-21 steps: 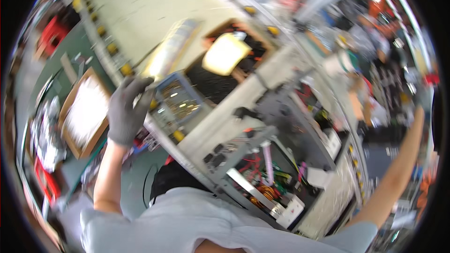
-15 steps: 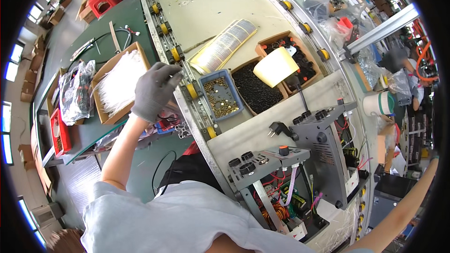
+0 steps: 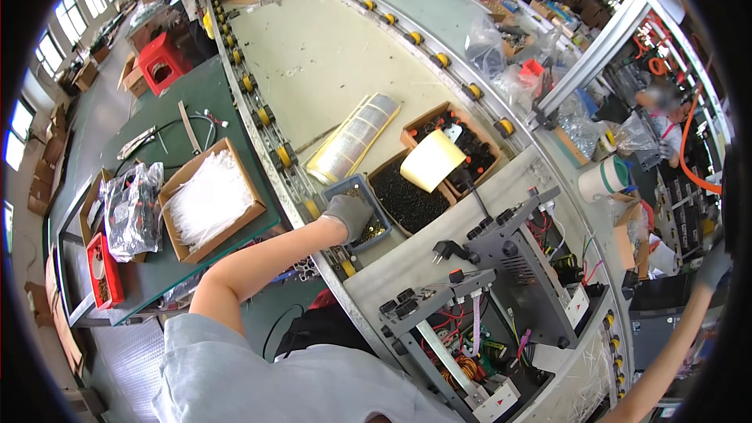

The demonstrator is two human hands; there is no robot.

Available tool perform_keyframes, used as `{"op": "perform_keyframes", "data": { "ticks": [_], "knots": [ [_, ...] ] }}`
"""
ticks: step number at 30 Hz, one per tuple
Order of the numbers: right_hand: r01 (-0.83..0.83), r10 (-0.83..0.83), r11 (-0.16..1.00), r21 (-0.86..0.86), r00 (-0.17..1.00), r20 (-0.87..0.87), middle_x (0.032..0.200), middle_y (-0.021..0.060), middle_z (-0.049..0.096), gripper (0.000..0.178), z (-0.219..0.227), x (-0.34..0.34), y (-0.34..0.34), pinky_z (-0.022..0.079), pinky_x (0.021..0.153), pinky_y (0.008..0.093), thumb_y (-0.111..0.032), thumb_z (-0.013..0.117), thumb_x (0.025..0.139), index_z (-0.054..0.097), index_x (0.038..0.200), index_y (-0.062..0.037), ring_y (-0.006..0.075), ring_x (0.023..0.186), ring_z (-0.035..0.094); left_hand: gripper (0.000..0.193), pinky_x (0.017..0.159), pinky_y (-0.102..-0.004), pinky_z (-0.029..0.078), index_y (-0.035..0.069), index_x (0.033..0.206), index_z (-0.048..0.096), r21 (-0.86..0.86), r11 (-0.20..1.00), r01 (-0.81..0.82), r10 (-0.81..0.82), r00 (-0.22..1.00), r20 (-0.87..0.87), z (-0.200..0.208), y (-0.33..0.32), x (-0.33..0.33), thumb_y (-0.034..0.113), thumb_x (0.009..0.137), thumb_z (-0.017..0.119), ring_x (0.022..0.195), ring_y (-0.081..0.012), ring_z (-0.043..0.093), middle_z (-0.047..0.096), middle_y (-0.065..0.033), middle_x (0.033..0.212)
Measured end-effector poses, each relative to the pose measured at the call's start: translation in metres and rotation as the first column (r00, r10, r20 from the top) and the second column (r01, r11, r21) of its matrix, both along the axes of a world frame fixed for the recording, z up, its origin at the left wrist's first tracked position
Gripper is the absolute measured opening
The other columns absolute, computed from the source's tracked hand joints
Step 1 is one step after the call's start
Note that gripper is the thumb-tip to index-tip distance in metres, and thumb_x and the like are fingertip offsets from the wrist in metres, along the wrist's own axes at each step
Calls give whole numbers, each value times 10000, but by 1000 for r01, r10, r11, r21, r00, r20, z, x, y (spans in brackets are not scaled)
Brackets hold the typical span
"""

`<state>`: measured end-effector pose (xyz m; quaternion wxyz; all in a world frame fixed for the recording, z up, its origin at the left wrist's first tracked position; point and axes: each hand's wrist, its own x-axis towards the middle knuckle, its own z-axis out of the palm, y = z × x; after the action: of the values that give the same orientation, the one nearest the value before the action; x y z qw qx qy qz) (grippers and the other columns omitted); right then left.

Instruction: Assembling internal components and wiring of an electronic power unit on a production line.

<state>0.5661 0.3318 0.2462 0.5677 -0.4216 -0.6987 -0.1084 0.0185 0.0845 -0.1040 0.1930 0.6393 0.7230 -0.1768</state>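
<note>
My left hand (image 3: 350, 217), in a grey glove, reaches into a small blue tray (image 3: 381, 227) of brass-coloured small metal parts. The back of the hand hides its fingers. Beside the tray stands a cardboard box of small black parts (image 3: 409, 193), and behind that another box (image 3: 476, 135) with black and orange pieces. A roll of yellow tape (image 3: 432, 161) rests across these boxes. My right hand (image 3: 713, 266), also gloved, is stretched out to the far right beside dark equipment; its fingers are hard to make out at the picture's rim.
Two opened grey machine housings (image 3: 513, 266) with wires and knobs stand in front of me, a black plug (image 3: 450, 251) behind them. Roller rails (image 3: 276, 141) border the line. A box of white ties (image 3: 210, 202) lies on the green side table. People work farther off.
My left hand has moved right and down, from above the rail next to the white-tie box into the blue tray. My right hand has risen at the far right. The view has shifted.
</note>
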Motion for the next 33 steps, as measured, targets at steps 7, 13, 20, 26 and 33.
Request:
{"op": "perform_keyframes", "data": {
  "ticks": [7, 13, 20, 26, 33],
  "knots": [
    [-296, 21, 891, -346, 786, -619, 950, 42, 576, 459, -113, -47, -220, 386, 644, 185, -382, 394, 984, 518, 1202, 3, 52, 648, 419, 276, 744, -407, 522, 111, 1025, 650, 122, 987, 107, -123, 984, 129, -14, -10, -13, 116, 755, 589, 917, -336, 650, 667, -156, 909],
    [-405, -15, 862, -304, 580, -814, 836, 78, 614, 558, -134, -66, -304, 314, 347, 142, -433, 485, 937, 491, 1246, 32, 23, 408, 389, 225, 769, -405, 503, 158, 960, 698, 390, 883, -260, 107, 922, 372, 4, -16, -28, 177, 756, 603, 858, -277, 656, 673, -123, 879],
    [-506, 200, 854, -119, 530, -824, 818, 65, 566, 675, -142, -63, -322, 366, 359, 157, -418, 564, 897, 372, 1338, 55, 35, 458, 451, 346, 678, -228, 461, -7, 1270, 497, -293, 729, -619, 225, -188, 956, 2, -34, -52, 43, 927, 500, 765, -121, 558, 591, -59, 905],
    [-315, 158, 944, -100, 696, -701, 761, 51, 492, 805, -137, -85, -326, 287, 410, 181, -491, 566, 836, 346, 1336, 99, 79, 551, 416, 322, 664, -243, 483, 2, 1251, 474, -642, 634, -431, 163, -737, 655, -2, -42, -55, 149, 964, 486, 745, -153, 559, 568, -84, 922],
    [-284, 211, 959, 21, 661, -720, 729, 43, 415, 720, -118, -115, -330, 273, 587, 275, -446, 543, 840, 378, 1308, 75, 132, 614, 331, 201, 582, -178, 460, 77, 983, 516, -522, 851, -55, 203, -882, 425, 70, -38, 11, 273, 974, 474, 707, -97, 533, 542, -19, 821]
  ]
}}
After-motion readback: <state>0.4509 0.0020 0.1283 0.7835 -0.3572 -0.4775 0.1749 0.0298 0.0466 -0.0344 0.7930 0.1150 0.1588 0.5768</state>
